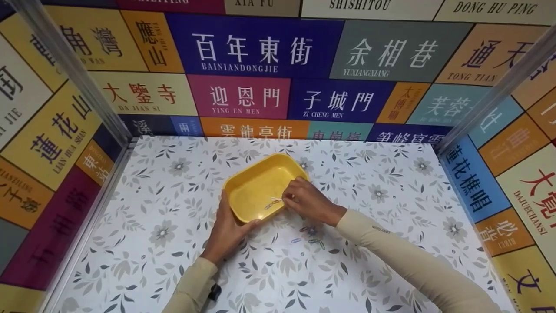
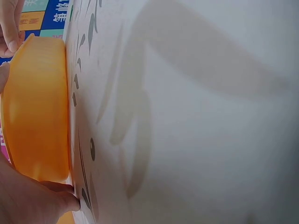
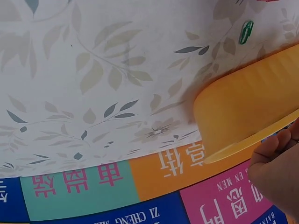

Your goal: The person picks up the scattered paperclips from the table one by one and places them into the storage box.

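In the head view a yellow plastic tray (image 1: 252, 182) rests at a slant on the table. My left hand (image 1: 226, 232) grips its near left side, thumb along the near rim and fingers at the left end. Over the tray's right end is my right hand (image 1: 306, 201), fingers curled and thumb against them, pinching a pale paper clip (image 1: 275, 199) that shows at the fingertips. Several small paper clips (image 1: 273, 204) lie on the tray floor beneath. The right wrist view shows the curled fingers (image 3: 268, 149) beside the tray rim (image 3: 247, 142).
Nearer me on the table lie a red paper clip (image 1: 303, 229), a bluish paper clip (image 1: 296, 240) and green paper clips (image 1: 316, 243). A white cloth (image 1: 173, 261) with leaf patterns covers the table. Panels of coloured signs (image 1: 252, 48) stand behind and at both sides.
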`<act>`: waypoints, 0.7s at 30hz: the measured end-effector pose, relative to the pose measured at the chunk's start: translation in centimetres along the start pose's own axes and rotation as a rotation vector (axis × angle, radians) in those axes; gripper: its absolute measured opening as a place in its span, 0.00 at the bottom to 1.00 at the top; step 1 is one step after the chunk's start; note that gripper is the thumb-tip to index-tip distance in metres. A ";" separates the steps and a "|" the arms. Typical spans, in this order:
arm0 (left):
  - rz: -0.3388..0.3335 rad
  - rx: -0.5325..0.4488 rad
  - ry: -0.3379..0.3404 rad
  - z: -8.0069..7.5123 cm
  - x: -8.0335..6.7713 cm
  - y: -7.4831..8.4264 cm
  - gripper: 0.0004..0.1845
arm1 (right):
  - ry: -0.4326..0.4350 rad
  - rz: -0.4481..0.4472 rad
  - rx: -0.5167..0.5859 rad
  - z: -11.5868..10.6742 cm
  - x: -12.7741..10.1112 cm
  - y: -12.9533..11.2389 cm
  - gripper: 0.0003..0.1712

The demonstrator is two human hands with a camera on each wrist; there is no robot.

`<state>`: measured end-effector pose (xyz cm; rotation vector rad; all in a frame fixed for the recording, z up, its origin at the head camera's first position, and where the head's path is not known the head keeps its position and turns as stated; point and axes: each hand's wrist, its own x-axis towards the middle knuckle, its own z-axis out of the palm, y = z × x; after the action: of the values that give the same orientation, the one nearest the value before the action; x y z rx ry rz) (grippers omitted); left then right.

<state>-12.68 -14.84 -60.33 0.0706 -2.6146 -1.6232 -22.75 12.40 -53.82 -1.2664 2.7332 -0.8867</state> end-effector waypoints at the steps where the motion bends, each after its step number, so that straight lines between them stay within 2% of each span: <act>1: 0.001 0.001 -0.002 0.0 0.0 0.0 0.77 | 0.000 0.000 -0.004 0.0 0.1 0.0 0.06; 5: 0.009 -0.003 -0.002 0.0 0.0 0.0 0.76 | -0.021 0.039 -0.018 0.0 0.6 0.1 0.06; 12: 0.012 0.010 0.002 -0.1 -0.2 0.2 0.76 | -0.018 0.022 -0.036 0.3 1.5 0.5 0.06; 21: -0.006 0.003 0.002 -0.1 0.0 0.0 0.76 | -0.082 0.110 -0.022 0.5 2.5 0.9 0.07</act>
<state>-12.67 -14.87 -60.27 0.0804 -2.6181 -1.6203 -24.93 10.89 -54.14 -1.1166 2.7252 -0.7789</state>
